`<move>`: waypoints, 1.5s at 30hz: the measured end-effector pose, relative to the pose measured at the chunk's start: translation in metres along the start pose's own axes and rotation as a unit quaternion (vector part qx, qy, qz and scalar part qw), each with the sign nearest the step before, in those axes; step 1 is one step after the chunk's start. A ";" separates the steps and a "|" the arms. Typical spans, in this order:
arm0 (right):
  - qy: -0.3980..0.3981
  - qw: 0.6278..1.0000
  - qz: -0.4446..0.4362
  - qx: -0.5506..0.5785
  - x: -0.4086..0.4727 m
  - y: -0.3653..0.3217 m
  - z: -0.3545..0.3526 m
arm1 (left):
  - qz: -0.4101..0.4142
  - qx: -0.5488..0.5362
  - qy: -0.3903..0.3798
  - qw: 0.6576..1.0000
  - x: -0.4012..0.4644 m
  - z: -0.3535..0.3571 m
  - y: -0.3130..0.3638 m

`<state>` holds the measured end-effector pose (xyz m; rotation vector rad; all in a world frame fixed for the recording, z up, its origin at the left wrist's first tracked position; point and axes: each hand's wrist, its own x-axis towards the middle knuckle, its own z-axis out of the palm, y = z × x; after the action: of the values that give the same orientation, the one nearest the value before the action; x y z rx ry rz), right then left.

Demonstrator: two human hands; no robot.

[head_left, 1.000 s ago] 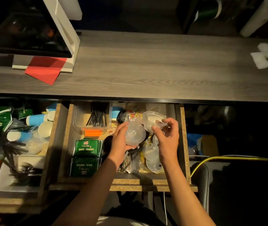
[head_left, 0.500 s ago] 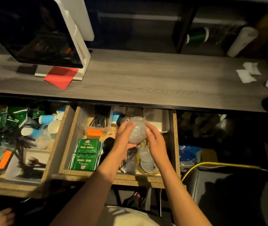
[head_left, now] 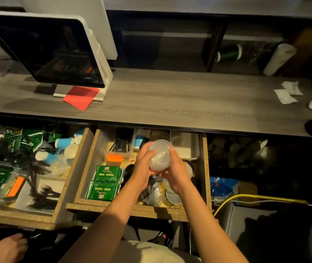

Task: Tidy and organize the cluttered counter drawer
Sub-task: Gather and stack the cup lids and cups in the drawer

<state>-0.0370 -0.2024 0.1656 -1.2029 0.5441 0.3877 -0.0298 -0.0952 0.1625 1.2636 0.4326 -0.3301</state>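
Fingers of left hand (head_left: 141, 168) and right hand (head_left: 178, 173) around clear plastic cups (head_left: 159, 155), unlabelled, above drawer (head_left: 138, 205).

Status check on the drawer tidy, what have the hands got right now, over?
Left hand and right hand both in a grip on the clear plastic cup stack. Held above the open wooden drawer. Nothing in the way.

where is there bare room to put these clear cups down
Widest free patch: the countertop between the red paper and the white packets. The drawer is crowded: green packets front left, lids front right. Both hands grip the cups.
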 end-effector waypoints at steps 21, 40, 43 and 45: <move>0.059 0.977 -0.042 -0.199 0.083 0.055 0.037 | -0.143 0.015 0.107 0.984 0.071 -0.054 -0.021; 0.112 0.830 -0.046 -0.544 0.222 0.083 -0.002 | -0.232 -0.026 0.170 0.957 0.142 -0.113 -0.044; 0.156 0.843 -0.092 -0.507 0.202 0.071 -0.005 | -0.202 0.041 0.138 0.969 0.140 -0.109 -0.046; 0.195 0.845 -0.139 -0.478 0.185 0.063 -0.006 | -0.198 0.050 0.132 0.970 0.138 -0.105 -0.045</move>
<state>0.0765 -0.1881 0.0070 -2.3386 0.5155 0.1424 0.0558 -0.0071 0.0327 1.3212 0.9108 -0.5281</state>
